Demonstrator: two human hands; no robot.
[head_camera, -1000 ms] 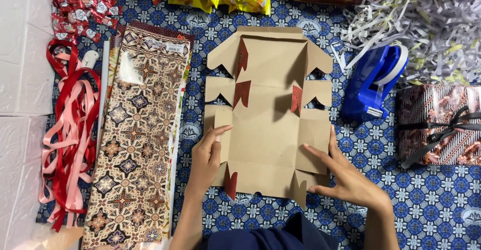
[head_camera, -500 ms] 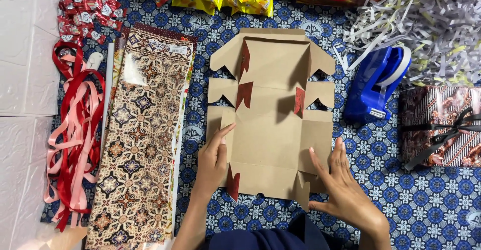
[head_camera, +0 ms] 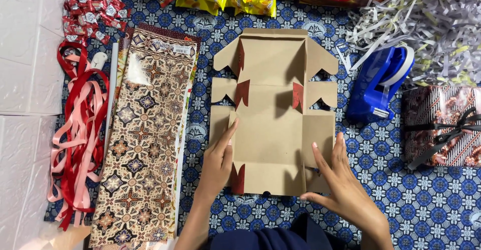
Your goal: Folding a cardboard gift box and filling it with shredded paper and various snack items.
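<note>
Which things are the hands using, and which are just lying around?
In use:
flat brown cardboard box blank
left hand
right hand

Lying about:
blue tape dispenser
red and pink ribbons
patterned brown wrapping paper
shredded white paper
wrapped gift with black ribbon

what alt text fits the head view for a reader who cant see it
Two bare hands, left hand and right hand, press on a flat unfolded brown cardboard box on a blue patterned cloth, with batik wrapping paper and ribbons at left, blue tape dispenser at right.
</note>
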